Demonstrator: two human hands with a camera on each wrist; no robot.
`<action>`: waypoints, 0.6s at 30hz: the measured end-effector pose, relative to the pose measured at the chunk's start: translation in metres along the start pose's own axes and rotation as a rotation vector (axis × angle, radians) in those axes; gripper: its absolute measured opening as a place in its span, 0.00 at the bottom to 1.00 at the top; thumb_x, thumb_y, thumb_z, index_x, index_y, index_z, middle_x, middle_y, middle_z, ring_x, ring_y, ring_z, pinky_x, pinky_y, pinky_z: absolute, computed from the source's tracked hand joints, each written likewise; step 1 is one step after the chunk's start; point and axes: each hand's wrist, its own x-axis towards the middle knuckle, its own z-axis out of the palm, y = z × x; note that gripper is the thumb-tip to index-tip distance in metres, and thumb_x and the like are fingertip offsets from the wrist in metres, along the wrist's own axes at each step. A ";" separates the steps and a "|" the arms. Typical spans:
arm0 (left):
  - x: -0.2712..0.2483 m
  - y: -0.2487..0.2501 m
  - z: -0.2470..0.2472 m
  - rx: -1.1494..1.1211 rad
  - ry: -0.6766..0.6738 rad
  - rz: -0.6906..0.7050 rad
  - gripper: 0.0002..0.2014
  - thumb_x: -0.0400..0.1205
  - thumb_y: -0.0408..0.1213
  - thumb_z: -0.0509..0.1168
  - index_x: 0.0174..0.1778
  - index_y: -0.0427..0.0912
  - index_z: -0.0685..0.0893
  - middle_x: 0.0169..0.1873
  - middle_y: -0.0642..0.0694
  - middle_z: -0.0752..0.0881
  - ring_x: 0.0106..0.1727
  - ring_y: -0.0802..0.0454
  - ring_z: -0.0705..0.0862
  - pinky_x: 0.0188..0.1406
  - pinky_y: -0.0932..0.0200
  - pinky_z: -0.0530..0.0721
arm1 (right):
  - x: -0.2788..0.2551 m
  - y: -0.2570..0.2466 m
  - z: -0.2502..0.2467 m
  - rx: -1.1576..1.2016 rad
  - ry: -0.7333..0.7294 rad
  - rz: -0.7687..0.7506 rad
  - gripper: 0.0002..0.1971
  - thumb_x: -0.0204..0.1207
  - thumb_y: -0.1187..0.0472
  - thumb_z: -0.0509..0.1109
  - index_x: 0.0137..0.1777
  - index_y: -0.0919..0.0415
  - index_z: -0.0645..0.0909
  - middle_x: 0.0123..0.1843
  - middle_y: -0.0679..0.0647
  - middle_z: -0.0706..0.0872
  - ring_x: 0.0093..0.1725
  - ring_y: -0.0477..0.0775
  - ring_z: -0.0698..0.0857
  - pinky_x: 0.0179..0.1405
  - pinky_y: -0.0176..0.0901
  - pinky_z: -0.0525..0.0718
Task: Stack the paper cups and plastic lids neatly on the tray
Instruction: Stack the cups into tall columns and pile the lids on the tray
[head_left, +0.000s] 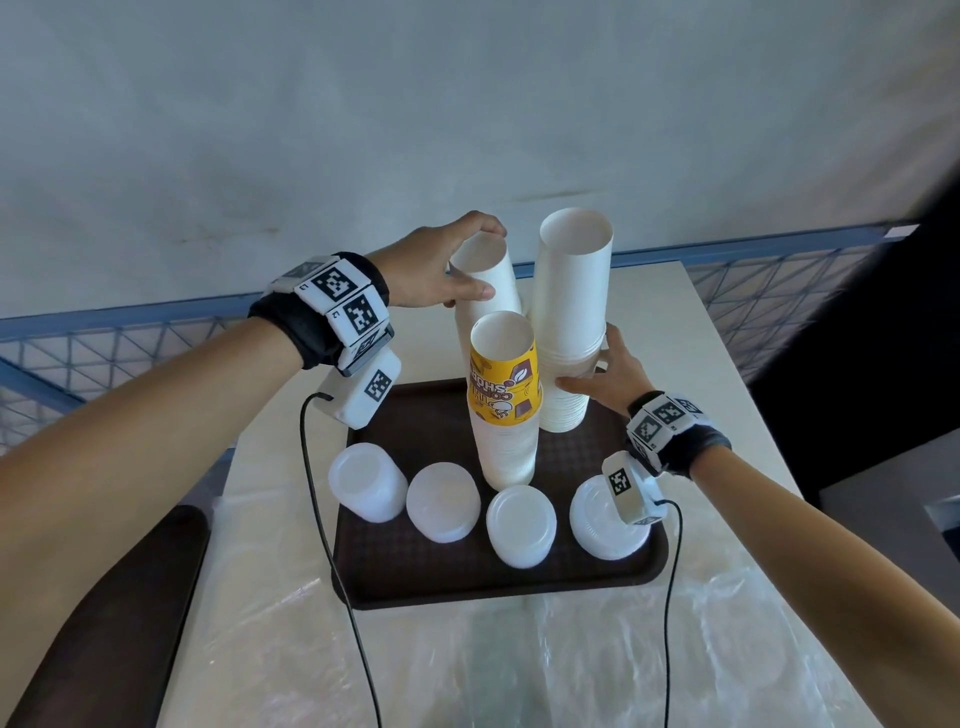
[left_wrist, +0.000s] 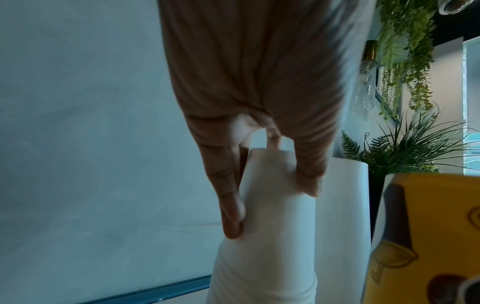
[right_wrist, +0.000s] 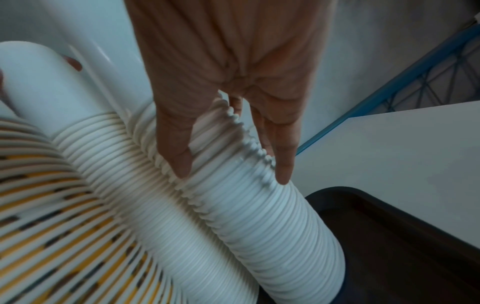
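Observation:
Three upside-down stacks of paper cups stand on the brown tray (head_left: 447, 577). My left hand (head_left: 483, 260) grips the top of the back-left white stack (head_left: 488, 306) between thumb and fingers; the left wrist view shows the left hand (left_wrist: 272, 205) pinching that white stack (left_wrist: 272, 246). My right hand (head_left: 592, 364) holds the tall white stack (head_left: 571, 291) around its ribbed middle; in the right wrist view the right hand (right_wrist: 233, 172) has thumb and fingers on the rims of that tall stack (right_wrist: 259, 226). A yellow-topped stack (head_left: 504, 395) stands in front. Several lid stacks (head_left: 442, 501) line the tray's front.
The tray sits on a white table (head_left: 727, 395) whose near part is covered with crinkled clear plastic (head_left: 519, 654). A dark chair (head_left: 130, 597) is at the left. A blue railing (head_left: 156, 322) runs behind the table. Wrist-camera cables (head_left: 317, 519) hang over the tray's sides.

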 end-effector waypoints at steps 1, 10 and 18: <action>-0.001 0.001 0.000 0.012 -0.001 0.001 0.30 0.79 0.39 0.68 0.75 0.52 0.62 0.63 0.43 0.77 0.37 0.57 0.81 0.42 0.67 0.79 | 0.000 0.000 0.000 -0.004 -0.006 0.000 0.49 0.64 0.59 0.80 0.79 0.55 0.52 0.72 0.65 0.75 0.69 0.65 0.77 0.71 0.61 0.74; -0.049 0.012 -0.012 -0.064 0.521 0.179 0.17 0.79 0.42 0.62 0.65 0.49 0.76 0.47 0.51 0.83 0.35 0.48 0.87 0.41 0.55 0.82 | -0.003 -0.018 -0.014 0.012 0.039 -0.125 0.52 0.61 0.54 0.82 0.79 0.52 0.51 0.73 0.60 0.74 0.69 0.62 0.77 0.70 0.59 0.75; -0.071 0.029 0.039 0.166 0.222 -0.010 0.42 0.59 0.70 0.70 0.67 0.56 0.70 0.56 0.56 0.82 0.41 0.54 0.79 0.48 0.55 0.78 | 0.002 -0.035 -0.015 -0.023 0.055 -0.116 0.47 0.59 0.53 0.83 0.75 0.57 0.61 0.71 0.56 0.76 0.70 0.59 0.75 0.66 0.51 0.75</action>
